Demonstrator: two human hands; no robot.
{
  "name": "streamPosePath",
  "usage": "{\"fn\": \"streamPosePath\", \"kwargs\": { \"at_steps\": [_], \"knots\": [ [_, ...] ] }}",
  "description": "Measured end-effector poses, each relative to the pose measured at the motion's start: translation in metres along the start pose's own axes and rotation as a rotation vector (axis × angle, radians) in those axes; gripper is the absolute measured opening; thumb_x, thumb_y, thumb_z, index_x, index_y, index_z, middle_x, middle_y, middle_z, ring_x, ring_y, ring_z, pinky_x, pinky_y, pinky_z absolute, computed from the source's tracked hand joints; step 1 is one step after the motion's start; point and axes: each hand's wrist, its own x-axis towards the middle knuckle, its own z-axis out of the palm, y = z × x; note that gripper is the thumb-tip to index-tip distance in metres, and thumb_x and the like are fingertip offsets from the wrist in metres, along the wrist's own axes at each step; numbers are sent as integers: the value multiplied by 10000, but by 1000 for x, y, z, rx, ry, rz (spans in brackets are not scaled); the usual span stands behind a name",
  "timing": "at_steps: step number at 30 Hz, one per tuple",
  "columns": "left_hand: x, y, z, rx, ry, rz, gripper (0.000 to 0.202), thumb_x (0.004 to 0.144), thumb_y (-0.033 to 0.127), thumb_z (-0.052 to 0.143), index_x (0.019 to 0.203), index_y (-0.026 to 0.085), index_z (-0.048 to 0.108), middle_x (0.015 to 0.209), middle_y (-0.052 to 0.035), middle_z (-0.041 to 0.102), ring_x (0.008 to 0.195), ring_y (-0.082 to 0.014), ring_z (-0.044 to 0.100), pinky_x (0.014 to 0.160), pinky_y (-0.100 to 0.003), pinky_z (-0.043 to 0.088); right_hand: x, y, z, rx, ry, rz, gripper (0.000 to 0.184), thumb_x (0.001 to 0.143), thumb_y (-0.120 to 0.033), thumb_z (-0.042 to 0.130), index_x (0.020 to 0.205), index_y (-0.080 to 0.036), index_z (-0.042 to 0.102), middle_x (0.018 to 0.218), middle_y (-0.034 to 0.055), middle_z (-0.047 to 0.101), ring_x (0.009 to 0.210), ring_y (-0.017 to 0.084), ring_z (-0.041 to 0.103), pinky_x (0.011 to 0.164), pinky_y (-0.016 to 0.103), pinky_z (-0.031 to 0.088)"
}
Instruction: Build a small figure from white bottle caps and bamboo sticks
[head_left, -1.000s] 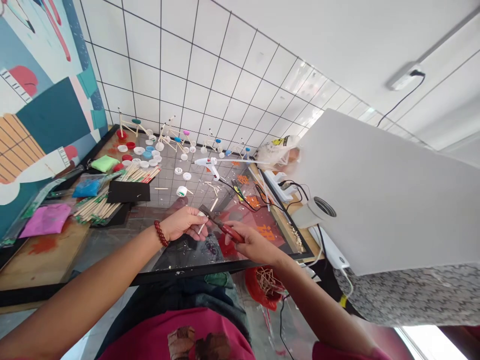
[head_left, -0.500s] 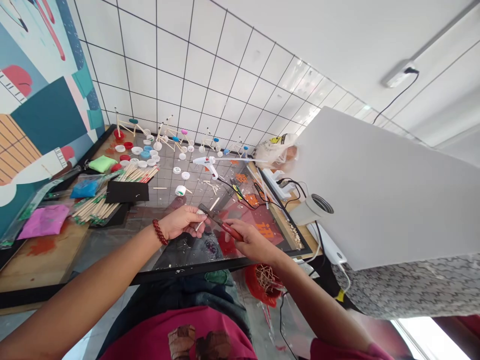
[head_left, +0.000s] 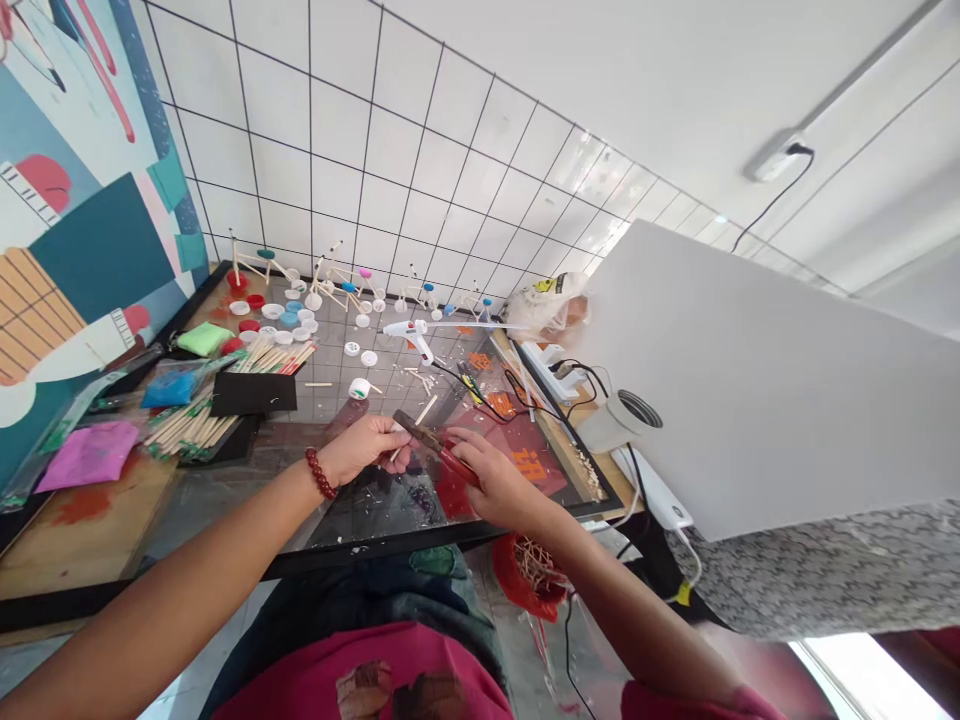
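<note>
Above the tabletop (head_left: 225, 505), near its front edge, fingers of the left hand (head_left: 369, 447) pinch a pale stick (head_left: 426, 409) — those of the right hand (head_left: 496, 488) wrap the red-handled pliers (head_left: 424, 434) across it; fingertips this close to the metal could get nipped if the grip slips

From head height, we look forward and down, close over the tabletop (head_left: 322, 405), toward the gridded wall (head_left: 341, 135) beyond.
</note>
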Motion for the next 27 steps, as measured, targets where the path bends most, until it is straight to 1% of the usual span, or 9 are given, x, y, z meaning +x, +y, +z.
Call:
{"fn": "streamPosePath", "kwargs": {
  "at_steps": [2,3,4,6,8,14,17,22,27],
  "knots": [
    [1,-2,2,28,-5,39,293,697,392,766,751,112,698,579,-33,648,508,-113,570,517,-230,455,1,1,-1,-77,58,83,538,653,-23,523,1176,-148,513,1368,190,509,1377,279,416,1078,418,395],
    [1,-2,4,48,-13,53,300,693,406,763,731,117,694,580,-33,649,512,-114,567,529,-237,457,3,0,-2,-107,50,137,563,671,-62,553,1225,-138,488,1351,196,524,1333,292,462,1050,421,415],
    [1,-3,6,73,-25,65,307,690,419,759,702,121,686,579,-35,650,513,-114,563,538,-243,458,4,0,-4,-130,6,186,553,694,-105,575,1239,-138,489,1309,188,562,1250,294,533,1004,412,442],
    [1,-3,9,117,-42,84,323,689,439,746,651,128,666,569,-35,644,505,-113,549,539,-248,450,10,-3,-8,-172,-139,252,459,737,-167,581,1194,-150,538,1167,149,653,1052,276,637,895,374,477],
    [1,-3,11,130,-20,95,325,686,447,732,641,136,649,554,-25,629,494,-113,536,532,-251,441,16,-6,-10,-221,-237,285,389,754,-171,561,1143,-155,569,1062,122,696,953,264,663,822,337,472],
    [2,3,5,159,112,164,300,714,442,660,706,144,625,480,32,524,426,-96,465,466,-228,353,39,-8,-2,-299,-211,314,454,763,-145,532,1216,-174,517,1163,119,684,1018,248,652,807,292,434],
    [3,3,1,161,151,178,287,726,425,637,692,141,615,463,44,482,407,-81,430,455,-215,312,46,-6,2,-340,-248,312,407,798,-190,526,1204,-170,516,1114,127,702,983,260,665,772,296,429],
    [5,-2,3,85,187,138,255,717,385,642,694,133,608,462,58,441,381,-61,374,413,-197,233,51,-2,3,-402,-304,305,329,830,-234,530,1151,-165,544,1039,131,716,935,265,676,733,291,417],
    [6,-2,12,-103,238,57,188,741,299,642,696,124,590,478,59,438,371,-41,342,391,-176,193,50,-1,5,-340,-305,340,284,825,-209,529,1100,-160,577,1032,126,716,928,250,673,736,279,415]
  ]
}}
